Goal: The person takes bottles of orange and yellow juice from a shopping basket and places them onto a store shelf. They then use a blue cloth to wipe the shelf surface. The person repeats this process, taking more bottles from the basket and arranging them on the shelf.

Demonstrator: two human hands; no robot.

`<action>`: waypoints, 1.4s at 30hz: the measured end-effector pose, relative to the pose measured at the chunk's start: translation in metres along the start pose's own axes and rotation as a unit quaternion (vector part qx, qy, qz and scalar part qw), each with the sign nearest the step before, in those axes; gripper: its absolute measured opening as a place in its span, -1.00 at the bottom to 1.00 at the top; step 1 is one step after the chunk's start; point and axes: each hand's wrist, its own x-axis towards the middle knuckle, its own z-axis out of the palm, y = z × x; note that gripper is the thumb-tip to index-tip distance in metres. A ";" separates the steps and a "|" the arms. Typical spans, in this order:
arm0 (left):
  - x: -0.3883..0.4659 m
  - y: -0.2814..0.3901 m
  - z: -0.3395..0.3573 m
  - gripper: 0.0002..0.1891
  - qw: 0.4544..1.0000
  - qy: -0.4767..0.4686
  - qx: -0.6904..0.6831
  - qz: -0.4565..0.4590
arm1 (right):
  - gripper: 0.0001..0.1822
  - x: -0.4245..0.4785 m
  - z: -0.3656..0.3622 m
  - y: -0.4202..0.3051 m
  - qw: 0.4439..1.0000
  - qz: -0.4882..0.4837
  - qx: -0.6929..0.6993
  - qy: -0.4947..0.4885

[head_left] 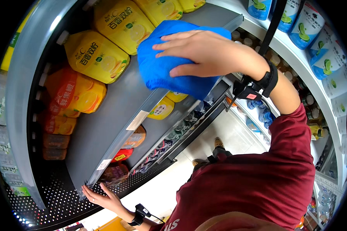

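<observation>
My right hand (196,53) lies spread over a blue cloth (159,73) at the front of a grey shelf (115,95). Part of the cloth hangs over the shelf's front edge. Fingers and thumb rest on top of it; the palm side is hidden. At the lower left, my left hand (104,199) is at the near corner of the same shelf, fingers extended and thumb apart. Its fingertips are at the end of the clear price strip (118,141); I cannot tell how firmly they touch. Yellow juice jugs (97,56) stand behind the cloth, beside orange juice bottles (78,92).
Below is another shelf with a yellow bottle (162,108) and a red-capped bottle (123,155). A perforated black side panel (63,184) borders the left end. Blue-and-white drink packs (306,26) line the shelving at right. The tiled floor (219,130) shows beneath.
</observation>
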 end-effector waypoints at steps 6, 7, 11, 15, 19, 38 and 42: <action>-0.004 -0.001 0.003 -0.25 1.000 -0.003 0.002 -0.012 | -0.48 -0.015 -0.018 0.036 0.997 0.054 -0.047 -0.038; -0.009 -0.005 -0.004 -0.24 0.999 -0.008 0.023 -0.021 | -0.46 -0.013 -0.019 0.050 0.998 0.025 -0.003 -0.057; 0.001 0.002 -0.004 -0.19 1.000 -0.016 -0.007 0.017 | -0.42 -0.039 -0.040 0.077 0.974 0.166 0.142 -0.065; 0.005 0.002 -0.025 -0.21 0.998 -0.056 -0.039 0.009 | -0.38 -0.045 -0.043 0.086 0.985 0.106 0.017 -0.133; 0.003 -0.024 -0.037 -0.32 0.993 -0.052 -0.106 0.016 | -0.43 -0.022 -0.036 0.031 0.981 0.087 -0.049 -0.165; -0.031 -0.143 -0.069 -0.43 0.961 -0.016 -0.255 0.101 | -0.38 0.183 0.109 -0.310 0.966 -0.177 0.048 -0.180; -0.050 -0.169 -0.080 -0.40 0.957 -0.022 -0.278 0.080 | -0.27 0.238 0.139 -0.373 0.940 -0.191 0.050 -0.278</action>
